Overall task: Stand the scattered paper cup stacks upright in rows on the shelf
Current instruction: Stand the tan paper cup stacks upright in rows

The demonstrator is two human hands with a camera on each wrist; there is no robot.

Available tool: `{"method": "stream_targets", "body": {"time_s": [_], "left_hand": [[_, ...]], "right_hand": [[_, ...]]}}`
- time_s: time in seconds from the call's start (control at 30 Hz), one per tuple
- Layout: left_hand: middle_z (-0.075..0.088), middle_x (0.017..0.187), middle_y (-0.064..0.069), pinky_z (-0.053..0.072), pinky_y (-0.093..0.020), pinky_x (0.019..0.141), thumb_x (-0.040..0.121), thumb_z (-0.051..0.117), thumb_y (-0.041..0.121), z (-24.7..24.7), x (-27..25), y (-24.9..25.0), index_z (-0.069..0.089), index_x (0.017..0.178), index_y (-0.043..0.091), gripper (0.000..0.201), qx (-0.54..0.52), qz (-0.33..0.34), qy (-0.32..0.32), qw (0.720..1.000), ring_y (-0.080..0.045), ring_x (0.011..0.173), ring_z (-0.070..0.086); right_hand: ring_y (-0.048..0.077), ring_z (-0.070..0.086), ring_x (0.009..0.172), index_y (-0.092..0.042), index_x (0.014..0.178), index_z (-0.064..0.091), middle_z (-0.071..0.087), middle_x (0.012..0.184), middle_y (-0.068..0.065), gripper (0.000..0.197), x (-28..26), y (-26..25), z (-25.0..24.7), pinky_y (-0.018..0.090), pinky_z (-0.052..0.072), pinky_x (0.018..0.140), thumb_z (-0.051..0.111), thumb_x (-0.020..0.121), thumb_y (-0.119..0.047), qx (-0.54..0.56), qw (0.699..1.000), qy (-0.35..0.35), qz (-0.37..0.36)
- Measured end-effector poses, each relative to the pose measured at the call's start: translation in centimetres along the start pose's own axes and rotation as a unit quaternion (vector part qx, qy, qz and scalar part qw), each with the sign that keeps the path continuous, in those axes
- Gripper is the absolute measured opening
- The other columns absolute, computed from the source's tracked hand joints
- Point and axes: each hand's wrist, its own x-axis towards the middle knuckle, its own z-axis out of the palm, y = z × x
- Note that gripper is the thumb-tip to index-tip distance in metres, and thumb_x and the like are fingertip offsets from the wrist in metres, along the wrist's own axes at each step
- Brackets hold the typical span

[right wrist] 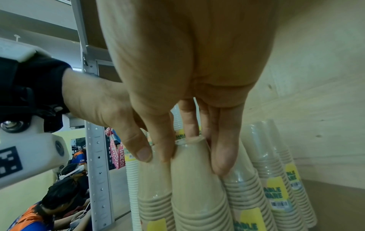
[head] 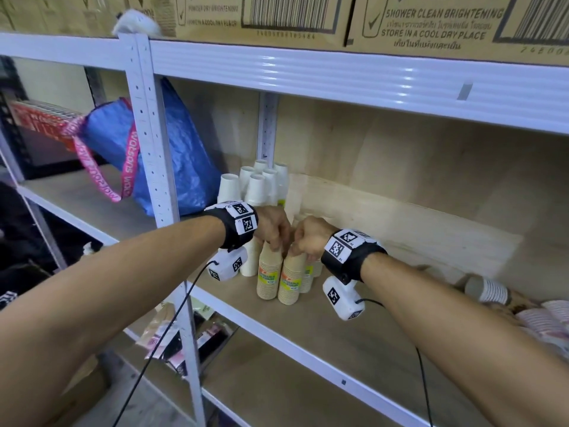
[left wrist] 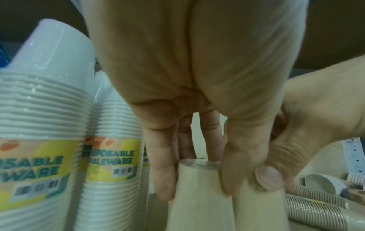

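Left hand (head: 272,227) gripping top of one upright wrapped brown paper cup stack (head: 269,272); right hand (head: 309,238) gripping neighbouring brown stack (head: 292,277), on wooden shelf (head: 354,331).

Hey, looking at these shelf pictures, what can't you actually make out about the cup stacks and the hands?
- Head view: the left hand and right hand cover the tops of the two front brown stacks.
- Head view: the lying stacks at right are cut off by the edge; their count is unknown.
- Left wrist view: the white stacks' labels are cropped.
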Motion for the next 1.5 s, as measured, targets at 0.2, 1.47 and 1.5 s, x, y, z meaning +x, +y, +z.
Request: {"method": "stream_targets", "body": {"time_s": [0.2, 1.47, 1.5], "left_hand": [[0.069, 0.099, 0.000, 0.056, -0.027, 0.072, 0.076, 0.074, 0.009, -0.4, 0.1, -0.3, 0.072, 0.095, 0.024, 0.025, -0.010, -0.002, -0.001, 1.000, -0.016, 0.091, 0.065], [0.057, 0.115, -0.002, 0.049, -0.028, 0.080, 0.079, 0.078, 0.021, 1.6, 11.3, 20.5, 0.061, 0.121, 0.025, 0.045, 0.006, 0.227, 0.008, 0.974, -0.016, 0.093, 0.056], [0.056, 0.115, -0.001, 0.050, -0.029, 0.083, 0.079, 0.078, 0.021, 2.3, 11.6, 21.1, 0.061, 0.121, 0.025, 0.046, 0.007, 0.233, 0.006, 0.972, -0.016, 0.093, 0.056]], "right_hand": [[0.018, 0.060, 0.064, -0.011, 0.088, 0.064, 0.059, 0.066, 0.000, 0.022, 0.4, 0.1, -0.4, 0.025, 0.046, 0.056, 0.078, 0.078, -0.024, 0.013, 1.000, 0.004, 0.003], [0.025, 0.051, 0.124, -0.016, 0.139, 0.044, 0.044, 0.143, 0.005, 0.066, -9.6, 22.7, -9.1, 0.028, 0.042, 0.089, 0.072, 0.083, -0.034, 0.012, 0.940, 0.179, 0.291], [0.025, 0.050, 0.126, -0.016, 0.140, 0.043, 0.044, 0.144, 0.005, 0.067, -9.9, 23.4, -8.5, 0.029, 0.042, 0.091, 0.072, 0.082, -0.033, 0.009, 0.938, 0.173, 0.301]]}}
